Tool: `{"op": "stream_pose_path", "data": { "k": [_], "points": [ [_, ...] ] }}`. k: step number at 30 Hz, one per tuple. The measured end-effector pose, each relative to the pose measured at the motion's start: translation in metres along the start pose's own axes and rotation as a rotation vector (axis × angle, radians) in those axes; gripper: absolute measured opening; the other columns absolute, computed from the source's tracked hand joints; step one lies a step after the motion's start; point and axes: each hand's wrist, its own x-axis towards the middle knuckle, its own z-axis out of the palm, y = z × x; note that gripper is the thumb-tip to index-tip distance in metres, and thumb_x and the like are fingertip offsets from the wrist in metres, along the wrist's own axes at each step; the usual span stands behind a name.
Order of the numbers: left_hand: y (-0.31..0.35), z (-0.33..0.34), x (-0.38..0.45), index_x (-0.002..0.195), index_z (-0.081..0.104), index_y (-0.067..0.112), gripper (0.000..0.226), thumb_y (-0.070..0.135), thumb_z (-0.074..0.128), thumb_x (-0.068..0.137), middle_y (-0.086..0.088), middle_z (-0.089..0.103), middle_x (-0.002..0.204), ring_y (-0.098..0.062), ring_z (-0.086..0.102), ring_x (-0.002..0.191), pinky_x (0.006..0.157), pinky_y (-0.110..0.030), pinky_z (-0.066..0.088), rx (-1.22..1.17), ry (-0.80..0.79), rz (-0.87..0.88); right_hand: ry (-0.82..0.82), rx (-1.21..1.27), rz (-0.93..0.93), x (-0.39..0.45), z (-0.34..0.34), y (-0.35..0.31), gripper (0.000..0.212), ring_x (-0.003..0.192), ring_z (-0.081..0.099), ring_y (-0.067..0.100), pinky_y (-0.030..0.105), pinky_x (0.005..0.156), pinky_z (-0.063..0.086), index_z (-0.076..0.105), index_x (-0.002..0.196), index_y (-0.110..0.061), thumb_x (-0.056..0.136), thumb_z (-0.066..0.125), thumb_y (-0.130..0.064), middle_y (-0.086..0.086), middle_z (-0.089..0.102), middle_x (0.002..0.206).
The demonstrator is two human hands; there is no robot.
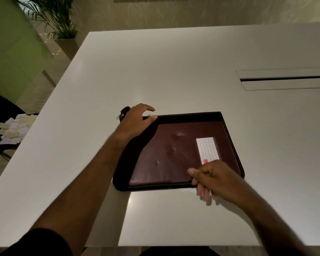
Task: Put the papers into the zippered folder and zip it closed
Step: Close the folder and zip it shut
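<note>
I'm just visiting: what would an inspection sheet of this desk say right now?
Surface: white table, long slot at right.
Job's things: flat brown leather zip case, black-bordered, white lined label on it.
Clutter: scattered paper cards on dark seat, left.
Grippers: left hand holds the case's far-left corner; right hand appears to pinch its near edge.
Cables: nothing seen.
Surroundings: potted palm, green wall panel.

A smooth white rectangular table carries a flat brown leather zip folder with a black fabric border, lying near its front edge. A long flap with a dark slot is set flush into its far right.
</note>
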Motion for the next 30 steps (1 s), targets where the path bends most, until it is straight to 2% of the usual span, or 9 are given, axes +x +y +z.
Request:
{"op": "stream_pose_path", "data": {
  "k": [3, 6, 9, 12, 16, 18, 22, 26, 30],
  "points": [
    [0.006, 0.006, 0.016, 0.129, 0.067, 0.021, 0.041, 0.047, 0.067, 0.098, 0.006, 0.062, 0.136, -0.013, 0.055, 0.129, 0.109, -0.034, 0.044, 0.044, -0.085, -0.023, -0.111, 0.101, 0.133, -0.008, 0.015, 0.004, 0.046, 0.061, 0.079, 0.030, 0.025, 0.044, 0.055, 0.080, 0.087, -0.013, 0.099, 0.066, -0.055, 0.011, 0.081, 0.077],
    [0.008, 0.011, 0.026, 0.130, 0.066, 0.023, 0.050, 0.057, 0.068, 0.093, 0.005, 0.062, 0.136, -0.016, 0.056, 0.127, 0.109, -0.042, 0.045, 0.101, -0.166, -0.065, -0.166, 0.192, 0.209, -0.010, 0.023, 0.006, 0.045, 0.069, 0.080, 0.035, 0.027, 0.047, 0.057, 0.080, 0.095, -0.010, 0.099, 0.068, -0.053, 0.014, 0.082, 0.084],
    [0.007, 0.013, 0.030, 0.128, 0.068, 0.023, 0.053, 0.059, 0.073, 0.089, 0.005, 0.063, 0.128, -0.017, 0.060, 0.118, 0.100, -0.037, 0.049, 0.104, -0.231, -0.079, -0.172, 0.265, 0.247, -0.012, 0.023, 0.005, 0.044, 0.077, 0.080, 0.041, 0.032, 0.055, 0.061, 0.081, 0.100, -0.008, 0.099, 0.069, -0.051, 0.015, 0.083, 0.091],
    [0.006, 0.014, 0.030, 0.123, 0.071, 0.022, 0.050, 0.057, 0.075, 0.088, 0.007, 0.061, 0.120, -0.015, 0.061, 0.112, 0.095, -0.034, 0.050, 0.088, -0.229, -0.072, -0.170, 0.324, 0.275, -0.016, 0.023, 0.004, 0.038, 0.081, 0.080, 0.042, 0.036, 0.060, 0.063, 0.081, 0.103, -0.011, 0.099, 0.069, -0.047, 0.014, 0.083, 0.097],
    [0.003, 0.012, 0.026, 0.122, 0.072, 0.023, 0.047, 0.057, 0.073, 0.089, 0.004, 0.063, 0.122, -0.016, 0.061, 0.111, 0.099, -0.041, 0.051, 0.106, -0.188, -0.087, -0.158, 0.349, 0.316, -0.015, 0.016, 0.003, 0.038, 0.087, 0.079, 0.045, 0.038, 0.062, 0.063, 0.080, 0.106, -0.008, 0.099, 0.070, -0.044, 0.015, 0.083, 0.099],
    [-0.001, 0.009, 0.022, 0.123, 0.071, 0.023, 0.047, 0.056, 0.071, 0.091, 0.003, 0.063, 0.123, -0.019, 0.061, 0.114, 0.101, -0.044, 0.051, 0.112, -0.179, -0.104, -0.110, 0.352, 0.300, -0.013, 0.011, 0.006, 0.037, 0.084, 0.080, 0.042, 0.040, 0.064, 0.065, 0.081, 0.103, -0.010, 0.097, 0.071, -0.046, 0.014, 0.083, 0.097],
    [-0.009, 0.005, 0.011, 0.127, 0.068, 0.023, 0.047, 0.056, 0.069, 0.093, 0.003, 0.062, 0.125, -0.019, 0.061, 0.115, 0.102, -0.044, 0.051, 0.112, -0.154, -0.129, -0.019, 0.360, 0.266, -0.010, -0.002, 0.016, 0.035, 0.082, 0.081, 0.037, 0.042, 0.068, 0.066, 0.084, 0.095, -0.016, 0.095, 0.073, -0.049, 0.013, 0.083, 0.096],
    [-0.016, 0.002, -0.004, 0.127, 0.068, 0.025, 0.046, 0.057, 0.066, 0.094, 0.003, 0.062, 0.123, -0.020, 0.061, 0.113, 0.100, -0.046, 0.052, 0.134, -0.111, -0.170, 0.048, 0.370, 0.268, 0.002, -0.013, 0.028, 0.042, 0.084, 0.082, 0.036, 0.044, 0.072, 0.067, 0.084, 0.096, -0.011, 0.084, 0.080, -0.052, 0.014, 0.083, 0.096],
    [-0.020, 0.000, -0.024, 0.119, 0.071, 0.022, 0.041, 0.055, 0.067, 0.094, 0.013, 0.058, 0.101, -0.018, 0.063, 0.103, 0.092, -0.043, 0.055, 0.092, -0.038, -0.195, 0.154, 0.306, 0.229, 0.015, -0.022, 0.036, 0.032, 0.080, 0.082, 0.034, 0.049, 0.076, 0.068, 0.083, 0.095, -0.006, 0.093, 0.079, -0.037, 0.015, 0.083, 0.089]
  ]
}}
